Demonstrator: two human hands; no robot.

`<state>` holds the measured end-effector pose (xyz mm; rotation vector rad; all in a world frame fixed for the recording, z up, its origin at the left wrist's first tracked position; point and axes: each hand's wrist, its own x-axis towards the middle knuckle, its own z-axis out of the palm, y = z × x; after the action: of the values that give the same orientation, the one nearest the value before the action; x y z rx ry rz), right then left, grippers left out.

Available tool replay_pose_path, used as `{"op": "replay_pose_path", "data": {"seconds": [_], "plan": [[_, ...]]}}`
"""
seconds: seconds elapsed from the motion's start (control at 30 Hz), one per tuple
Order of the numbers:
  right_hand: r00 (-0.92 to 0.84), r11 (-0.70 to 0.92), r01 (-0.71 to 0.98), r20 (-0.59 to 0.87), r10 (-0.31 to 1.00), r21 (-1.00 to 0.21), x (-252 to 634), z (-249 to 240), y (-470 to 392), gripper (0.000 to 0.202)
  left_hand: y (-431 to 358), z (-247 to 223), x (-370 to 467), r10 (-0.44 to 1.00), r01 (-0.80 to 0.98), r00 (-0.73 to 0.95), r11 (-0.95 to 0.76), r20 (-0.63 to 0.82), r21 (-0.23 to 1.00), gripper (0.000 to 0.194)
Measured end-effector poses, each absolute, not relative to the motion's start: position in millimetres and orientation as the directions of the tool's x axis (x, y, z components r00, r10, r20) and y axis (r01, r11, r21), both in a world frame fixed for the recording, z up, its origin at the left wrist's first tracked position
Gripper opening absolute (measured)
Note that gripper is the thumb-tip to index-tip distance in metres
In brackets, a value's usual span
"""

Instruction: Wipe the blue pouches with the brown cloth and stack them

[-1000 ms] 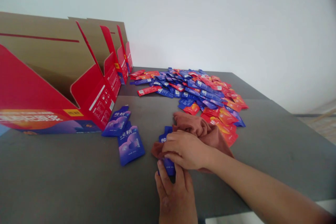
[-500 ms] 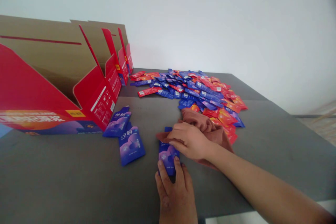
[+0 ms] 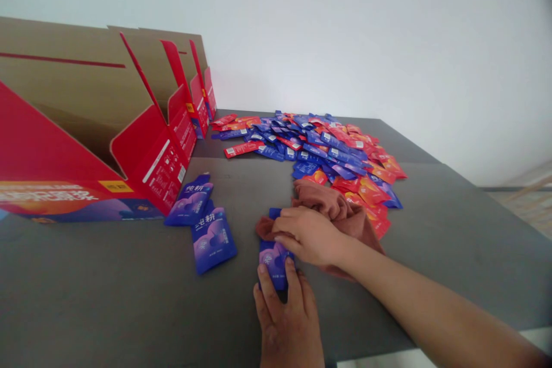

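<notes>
Blue pouch point(image 3: 272, 257) lies partly beneath the left hand point(image 3: 287, 309) (splayed), right hand point(image 3: 309, 236) clutching brown cloth point(image 3: 330, 198) over it.

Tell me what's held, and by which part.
The right hand holds the brown cloth by its left end; the left hand touches a blue pouch's near end, perhaps only pressing it.

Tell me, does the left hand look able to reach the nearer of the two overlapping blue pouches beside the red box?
Likely yes: nothing visible stands between the left hand and that nearer pouch, though its fingers rest on another blue pouch.
</notes>
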<state>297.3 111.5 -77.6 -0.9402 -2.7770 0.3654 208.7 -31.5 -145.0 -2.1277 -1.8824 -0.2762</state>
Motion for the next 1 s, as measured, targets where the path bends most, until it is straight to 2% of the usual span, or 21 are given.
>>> {"op": "replay_pose_path", "data": {"seconds": [0.17, 0.27, 0.4, 0.67, 0.8, 0.93, 1.0], "plan": [[-0.689, 0.710, 0.642, 0.187, 0.700, -0.289, 303.0, -78.3, 118.4, 0.019, -31.6, -143.2, 209.8, 0.940, 0.993, 0.112, -0.093, 0.323, -0.075, 0.046], [-0.749, 0.781, 0.540, 0.243, 0.616, -0.314, 301.0, -73.7, 110.5, 0.022, -31.8, -143.3, 210.6, 0.937, 0.994, 0.102, -0.087, 0.334, -0.060, 0.044], [-0.875, 0.857, 0.401, 0.142, 0.463, -0.324, 295.6, -70.5, 100.3, 0.019, -31.5, -142.3, 211.0, 0.940, 0.996, 0.092, -0.085, 0.328, -0.037, 0.047], [-0.750, 0.728, 0.619, 0.055, 0.659, -0.296, 301.0, -75.9, 118.9, 0.022, -30.7, -137.7, 209.4, 0.946, 0.995, 0.099, -0.096, 0.308, -0.023, 0.041], [-0.716, 0.711, 0.652, 0.096, 0.692, -0.263, 302.6, -76.7, 120.2, 0.021, -30.8, -138.8, 210.4, 0.939, 0.995, 0.101, -0.088, 0.328, -0.056, 0.043], [-0.767, 0.789, 0.540, 0.215, 0.604, -0.291, 301.4, -74.1, 111.7, 0.023, -30.9, -139.6, 210.7, 0.942, 0.995, 0.098, -0.089, 0.320, -0.042, 0.044], [-0.832, 0.840, 0.438, 0.209, 0.514, -0.320, 299.7, -72.6, 107.1, 0.022, -30.8, -139.6, 210.8, 0.945, 0.996, 0.088, -0.083, 0.315, -0.030, 0.044]]}}
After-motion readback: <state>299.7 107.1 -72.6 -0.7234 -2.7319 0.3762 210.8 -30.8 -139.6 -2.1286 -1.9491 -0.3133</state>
